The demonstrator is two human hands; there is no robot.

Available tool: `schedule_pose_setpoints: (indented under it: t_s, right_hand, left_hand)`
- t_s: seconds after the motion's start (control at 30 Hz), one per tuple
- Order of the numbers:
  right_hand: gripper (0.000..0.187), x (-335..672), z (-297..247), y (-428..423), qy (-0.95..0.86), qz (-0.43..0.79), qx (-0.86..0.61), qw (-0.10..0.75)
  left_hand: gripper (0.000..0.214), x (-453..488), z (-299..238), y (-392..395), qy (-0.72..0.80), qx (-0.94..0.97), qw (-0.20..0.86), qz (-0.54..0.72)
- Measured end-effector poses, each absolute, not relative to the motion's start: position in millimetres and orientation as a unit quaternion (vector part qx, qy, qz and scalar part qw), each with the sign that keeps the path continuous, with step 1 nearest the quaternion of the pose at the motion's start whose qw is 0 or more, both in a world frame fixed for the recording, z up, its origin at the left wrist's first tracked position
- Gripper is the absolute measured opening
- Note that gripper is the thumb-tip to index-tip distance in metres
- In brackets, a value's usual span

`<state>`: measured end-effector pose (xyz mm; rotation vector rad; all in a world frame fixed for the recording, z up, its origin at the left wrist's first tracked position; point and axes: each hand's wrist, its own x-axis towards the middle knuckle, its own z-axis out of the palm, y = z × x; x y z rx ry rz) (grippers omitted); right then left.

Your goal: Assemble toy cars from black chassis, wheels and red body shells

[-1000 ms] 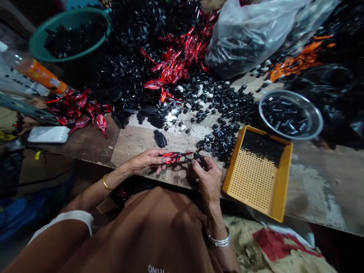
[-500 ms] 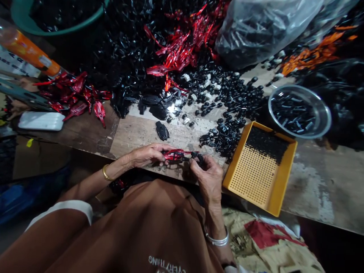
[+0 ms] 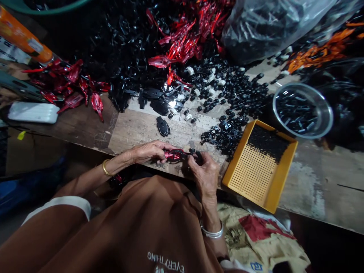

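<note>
From my remote seat, I see the left grip (image 3: 149, 152) closed around a glossy red plastic piece (image 3: 174, 154), held just above the tabletop (image 3: 318, 182) at the near edge. The right grip (image 3: 204, 173) is pinched on a small black part (image 3: 197, 156) at the red piece's right end. The two parts meet there, but the fingers (image 3: 193, 161) hide the joint, so I cannot tell whether they are fully fitted.

As for progress, I see plenty left loose: a heap of small black parts (image 3: 227, 132) lies on the tabletop, with a mound of red pieces (image 3: 184, 38) beyond it and a smaller red pile (image 3: 68, 81) to the far left. A lone black moulded piece (image 3: 163, 126) sits just beyond the hands. To the right, a yellow perforated tray (image 3: 286, 176) is partly filled with black pins at its far end, and a steel bowl (image 3: 331, 117) holds more. I can see no finished stack.
</note>
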<state>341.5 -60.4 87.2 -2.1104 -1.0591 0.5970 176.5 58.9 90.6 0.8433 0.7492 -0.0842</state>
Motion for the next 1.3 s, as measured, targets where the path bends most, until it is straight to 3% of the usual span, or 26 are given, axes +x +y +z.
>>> schedule_pose_setpoints:
  t_s: [0.2,0.37,0.53,1.0,1.3]
  right_hand:
    - [0.021,340,82,-60,-0.484,0.121,-0.826,0.263]
    - [0.023,338,77,-59,-0.495,0.089,-0.829,0.246]
    - [0.023,332,77,-63,-0.521,0.064,-0.804,0.278]
    - [0.014,320,55,-74,-0.484,-0.024,-0.759,0.435]
    - [0.029,314,48,-73,-0.355,0.105,-0.782,0.502]
  left_hand:
    - [0.065,178,94,58,0.366,0.409,0.835,-0.042]
    - [0.057,179,95,56,0.368,0.418,0.830,-0.034]
    - [0.027,185,95,48,0.405,0.473,0.782,0.016]
    - [0.019,194,79,12,0.426,0.673,0.547,0.258]
    - [0.013,195,76,6,0.451,0.657,0.533,0.284]
